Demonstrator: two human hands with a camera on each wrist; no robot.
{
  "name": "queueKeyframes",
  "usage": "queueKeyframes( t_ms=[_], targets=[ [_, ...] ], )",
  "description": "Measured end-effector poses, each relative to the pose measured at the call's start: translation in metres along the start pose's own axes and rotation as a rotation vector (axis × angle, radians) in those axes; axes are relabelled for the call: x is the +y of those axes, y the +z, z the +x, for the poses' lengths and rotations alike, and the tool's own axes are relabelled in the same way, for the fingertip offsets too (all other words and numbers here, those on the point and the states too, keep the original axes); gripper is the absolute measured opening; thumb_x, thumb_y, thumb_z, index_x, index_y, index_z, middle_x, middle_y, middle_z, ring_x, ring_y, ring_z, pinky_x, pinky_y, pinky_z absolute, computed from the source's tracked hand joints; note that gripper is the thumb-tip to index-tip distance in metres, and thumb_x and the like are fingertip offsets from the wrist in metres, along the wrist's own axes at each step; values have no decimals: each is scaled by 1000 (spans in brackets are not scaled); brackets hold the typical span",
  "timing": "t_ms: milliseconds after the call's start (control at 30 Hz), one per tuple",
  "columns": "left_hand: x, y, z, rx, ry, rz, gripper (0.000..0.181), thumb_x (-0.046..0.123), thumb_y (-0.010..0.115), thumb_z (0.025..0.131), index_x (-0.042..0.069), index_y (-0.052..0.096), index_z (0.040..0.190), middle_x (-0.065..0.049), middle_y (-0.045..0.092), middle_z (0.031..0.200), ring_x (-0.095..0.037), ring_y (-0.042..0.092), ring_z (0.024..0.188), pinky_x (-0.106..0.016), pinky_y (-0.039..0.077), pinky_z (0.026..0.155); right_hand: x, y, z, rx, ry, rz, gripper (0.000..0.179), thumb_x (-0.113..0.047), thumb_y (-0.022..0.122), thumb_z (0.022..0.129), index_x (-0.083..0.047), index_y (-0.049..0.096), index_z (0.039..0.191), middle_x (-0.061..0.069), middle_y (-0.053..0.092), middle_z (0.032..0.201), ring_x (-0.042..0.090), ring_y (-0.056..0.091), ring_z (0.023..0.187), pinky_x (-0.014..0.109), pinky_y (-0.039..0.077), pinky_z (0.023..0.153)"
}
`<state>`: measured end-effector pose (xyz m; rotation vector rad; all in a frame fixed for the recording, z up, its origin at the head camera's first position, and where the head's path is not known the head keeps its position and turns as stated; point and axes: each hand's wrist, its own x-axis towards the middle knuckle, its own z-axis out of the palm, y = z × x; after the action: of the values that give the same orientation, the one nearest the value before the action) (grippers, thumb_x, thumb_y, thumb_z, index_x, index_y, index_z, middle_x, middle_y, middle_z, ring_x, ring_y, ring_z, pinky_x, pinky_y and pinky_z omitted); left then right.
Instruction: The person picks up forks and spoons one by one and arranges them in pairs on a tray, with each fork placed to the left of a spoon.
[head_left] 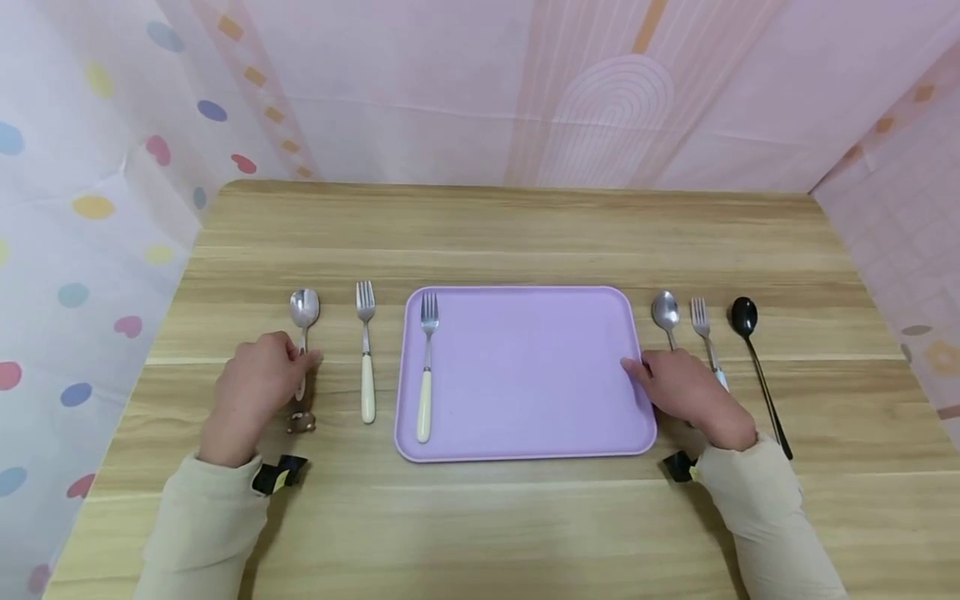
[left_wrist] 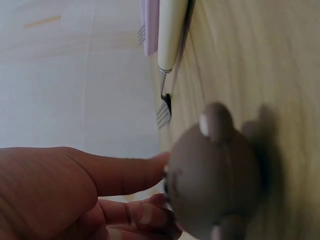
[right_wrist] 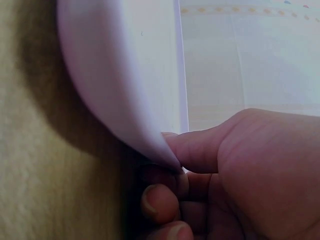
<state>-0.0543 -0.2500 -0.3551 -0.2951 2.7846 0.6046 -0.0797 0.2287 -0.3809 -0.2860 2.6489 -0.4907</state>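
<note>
In the head view my left hand [head_left: 255, 383] pinches the handle of a metal spoon [head_left: 304, 308] at the left. A brown bear-shaped end [left_wrist: 212, 170] of that spoon looms large in the left wrist view. My right hand [head_left: 693, 392] grips the right rim of a lilac tray [head_left: 525, 375], thumb on top and fingers curled beneath, as the right wrist view [right_wrist: 200, 155] shows. On the tray's left side lies a fork with a cream handle [head_left: 424, 400]. Another cream-handled fork [head_left: 367, 383] lies on the table between the left spoon and the tray.
Right of the tray lie a metal spoon [head_left: 665, 310], partly hidden by my right hand, a small fork [head_left: 701, 317] and a black spoon [head_left: 744, 317]. All rest on a wooden table [head_left: 495, 525]. Patterned cloth [head_left: 420, 92] hangs behind and along both sides.
</note>
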Motion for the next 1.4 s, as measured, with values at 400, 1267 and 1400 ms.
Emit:
queueKeyframes(
  t_ms=[400, 1267, 1400],
  targets=[
    [-7, 3, 4, -25, 30, -5, 34, 33, 57, 94, 3, 51, 80, -7, 49, 62, -26, 49, 61, -34, 35, 50, -1, -1, -1, 15, 1, -1, 38, -33, 41, 102, -7, 57, 79, 3, 48, 63, 19, 48, 59, 32, 38, 56],
    [-8, 6, 6, 33, 140, 57, 30, 21, 56, 87, 8, 50, 61, -2, 45, 52, -21, 43, 49, -32, 31, 44, -2, 0, -1, 29, -11, -6, 37, -30, 42, 102, -7, 57, 78, 3, 49, 62, 18, 48, 58, 32, 38, 56],
    [-6, 6, 5, 58, 159, 45, 31, 21, 57, 85, 10, 46, 58, -1, 40, 51, -20, 40, 48, -31, 29, 44, -2, 0, -1, 36, -19, -6, 37, -30, 42, 102, -7, 57, 77, 3, 49, 62, 18, 48, 57, 32, 38, 55]
  ],
)
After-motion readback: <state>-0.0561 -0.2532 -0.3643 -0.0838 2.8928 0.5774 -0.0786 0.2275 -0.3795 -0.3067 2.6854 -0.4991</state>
